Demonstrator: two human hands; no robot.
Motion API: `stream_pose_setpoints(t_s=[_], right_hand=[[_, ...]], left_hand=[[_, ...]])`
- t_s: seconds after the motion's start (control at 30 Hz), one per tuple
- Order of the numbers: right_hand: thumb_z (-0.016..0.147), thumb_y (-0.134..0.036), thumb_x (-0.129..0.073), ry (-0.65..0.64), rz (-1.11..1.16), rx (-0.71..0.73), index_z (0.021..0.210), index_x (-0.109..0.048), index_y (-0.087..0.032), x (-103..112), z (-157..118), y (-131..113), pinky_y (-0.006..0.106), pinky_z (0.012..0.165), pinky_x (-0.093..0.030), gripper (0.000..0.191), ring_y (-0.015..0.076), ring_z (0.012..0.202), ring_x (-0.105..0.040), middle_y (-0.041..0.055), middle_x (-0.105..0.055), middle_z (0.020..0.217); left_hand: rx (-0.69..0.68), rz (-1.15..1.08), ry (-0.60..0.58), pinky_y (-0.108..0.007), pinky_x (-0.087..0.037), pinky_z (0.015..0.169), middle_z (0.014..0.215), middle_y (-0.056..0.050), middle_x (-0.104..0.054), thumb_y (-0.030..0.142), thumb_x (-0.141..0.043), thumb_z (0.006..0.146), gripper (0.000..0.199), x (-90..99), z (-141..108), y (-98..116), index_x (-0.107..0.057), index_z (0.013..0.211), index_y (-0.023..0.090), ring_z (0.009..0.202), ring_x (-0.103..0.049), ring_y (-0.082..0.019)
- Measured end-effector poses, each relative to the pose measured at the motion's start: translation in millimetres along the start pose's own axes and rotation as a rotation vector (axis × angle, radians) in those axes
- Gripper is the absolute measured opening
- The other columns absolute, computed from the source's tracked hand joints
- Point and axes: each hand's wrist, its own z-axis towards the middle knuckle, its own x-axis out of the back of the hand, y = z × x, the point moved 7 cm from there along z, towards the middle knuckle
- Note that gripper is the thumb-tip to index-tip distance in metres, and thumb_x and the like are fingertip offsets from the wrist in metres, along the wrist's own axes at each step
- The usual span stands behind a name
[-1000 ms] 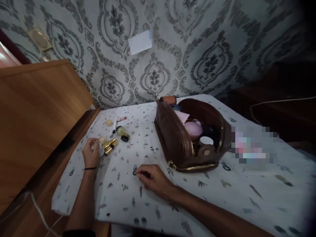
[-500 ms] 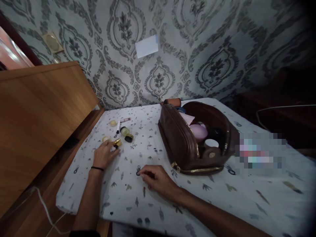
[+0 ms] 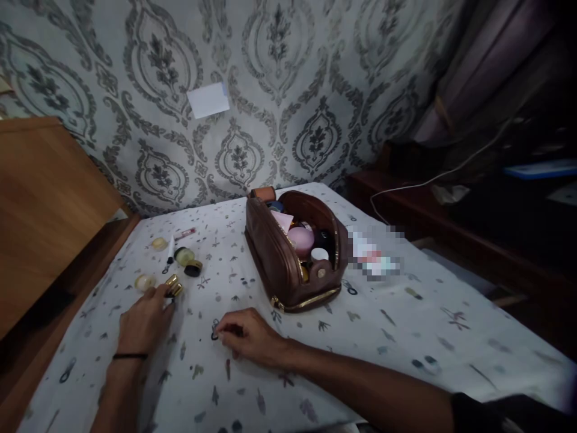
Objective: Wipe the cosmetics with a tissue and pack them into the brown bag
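Note:
My left hand (image 3: 146,319), with a black band at the wrist, is at the left of the table. Its fingers are closed at two small gold tubes (image 3: 174,285) that look like lipsticks; part of them is hidden by the fingertips. Just beyond lies a round cream-coloured jar (image 3: 145,282). My right hand (image 3: 252,337) rests on the patterned cloth (image 3: 261,373), fingers curled and thumb against fingertip, with nothing visible in it. To its upper right stands an unzipped brown cosmetic bag (image 3: 274,258), holding a pink rounded item (image 3: 301,242), a white-lidded jar (image 3: 320,255) and other things.
Behind the left hand lie a greenish jar (image 3: 184,257), a black-and-gold cap (image 3: 193,268), a white tube (image 3: 171,248), a pinkish tube (image 3: 184,233) and a yellowish round item (image 3: 159,243). A blurred packet (image 3: 374,252) is right of the bag. A wooden panel (image 3: 54,198) borders the left.
The view has swung to the right, so everything sits further left in it. My left hand stays by the gold tubes and my right hand still rests curled on the cloth.

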Motion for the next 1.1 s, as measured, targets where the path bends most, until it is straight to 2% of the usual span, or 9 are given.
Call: stream_pose_setpoints(t_s=[0.2,0.3,0.43,0.57,0.63,0.73,0.83,0.97,1.1], right_hand=[[0.083,-0.026,-0.062,0.034,-0.074,0.109,0.129,-0.059,-0.015,5.1,-0.1,-5.3,0.018,0.051,-0.041,0.047,0.0070,0.061,-0.056,0.0097,-0.066,0.115],[0.081,-0.031,-0.065,0.030,-0.048,0.148,0.119,-0.059,-0.014,6.6,-0.1,-8.8,0.021,0.057,-0.044,0.041,0.0109,0.069,-0.056,0.0078,-0.066,0.106],[0.084,-0.033,-0.060,-0.016,0.126,0.079,0.089,-0.052,-0.019,6.2,2.2,-5.6,0.021,0.056,-0.041,0.017,0.0125,0.066,-0.054,-0.0017,-0.058,0.074],[0.083,-0.028,-0.059,0.017,0.061,0.094,0.078,-0.046,-0.020,9.4,2.9,-8.6,0.021,0.054,-0.034,0.016,0.0105,0.061,-0.044,-0.0052,-0.047,0.065],[0.081,-0.028,-0.062,0.004,-0.026,0.119,0.076,-0.047,-0.019,8.3,2.0,-13.2,0.022,0.055,-0.031,0.018,0.0101,0.062,-0.039,-0.0058,-0.043,0.066],[0.082,-0.032,-0.063,-0.045,-0.143,0.160,0.075,-0.047,-0.019,4.1,0.1,-20.4,0.023,0.057,-0.028,0.022,0.0101,0.063,-0.036,-0.0059,-0.041,0.067],[0.087,-0.036,-0.057,-0.081,-0.197,0.207,0.075,-0.046,-0.019,0.6,-1.5,-24.5,0.024,0.059,-0.029,0.024,0.0111,0.064,-0.037,-0.0048,-0.041,0.068],[0.088,-0.036,-0.054,-0.085,-0.254,0.266,0.087,-0.055,-0.018,-0.1,-3.3,-25.5,0.027,0.068,-0.036,0.018,0.0158,0.074,-0.047,0.0006,-0.053,0.079],[0.088,-0.040,-0.056,-0.095,-0.200,0.214,0.088,-0.056,-0.018,1.2,-2.5,-22.5,0.028,0.070,-0.040,0.022,0.0156,0.074,-0.048,0.0002,-0.053,0.078]], left_hand=[[-0.188,-0.729,0.051,-0.035,-0.054,0.082,0.112,-0.008,-0.071,0.044,-0.058,0.081,0.041,12.5,-9.5,39.6,-0.061,0.117,0.023,0.100,-0.067,-0.025],[-0.254,-0.936,-0.018,-0.035,-0.054,0.088,0.116,-0.008,-0.069,0.040,-0.059,0.084,0.052,16.9,-22.3,78.4,-0.052,0.133,0.023,0.103,-0.067,-0.023],[-0.339,-0.896,0.040,-0.037,-0.051,0.095,0.121,-0.009,-0.067,0.034,-0.056,0.086,0.045,19.5,-35.4,110.0,-0.055,0.130,0.023,0.108,-0.065,-0.024],[-0.392,-0.730,0.245,-0.035,-0.052,0.089,0.110,-0.009,-0.068,0.033,-0.056,0.088,0.034,27.8,-38.9,112.4,-0.059,0.119,0.022,0.102,-0.065,-0.024],[-0.412,-0.604,0.325,-0.031,-0.051,0.076,0.089,-0.006,-0.066,0.036,-0.053,0.091,0.020,35.5,-38.3,111.4,-0.065,0.099,0.021,0.083,-0.065,-0.020],[-0.413,-0.428,0.357,-0.028,-0.040,0.061,0.067,-0.002,-0.054,0.036,-0.046,0.096,0.039,47.8,-31.7,109.7,-0.058,0.063,0.021,0.062,-0.055,-0.015],[-0.419,-0.402,0.204,-0.029,-0.031,0.057,0.058,-0.001,-0.049,0.034,-0.044,0.096,0.049,52.8,-17.2,107.3,-0.049,0.050,0.019,0.055,-0.048,-0.013],[-0.484,-0.604,-0.225,-0.028,-0.026,0.055,0.050,0.003,-0.038,0.042,-0.049,0.092,0.055,44.0,-3.2,108.1,-0.037,0.044,0.018,0.049,-0.037,-0.009],[-0.429,-1.052,-0.482,-0.025,-0.030,0.054,0.051,0.004,-0.044,0.051,-0.064,0.081,0.046,36.0,-2.1,111.2,-0.054,0.052,0.016,0.052,-0.040,-0.010]])
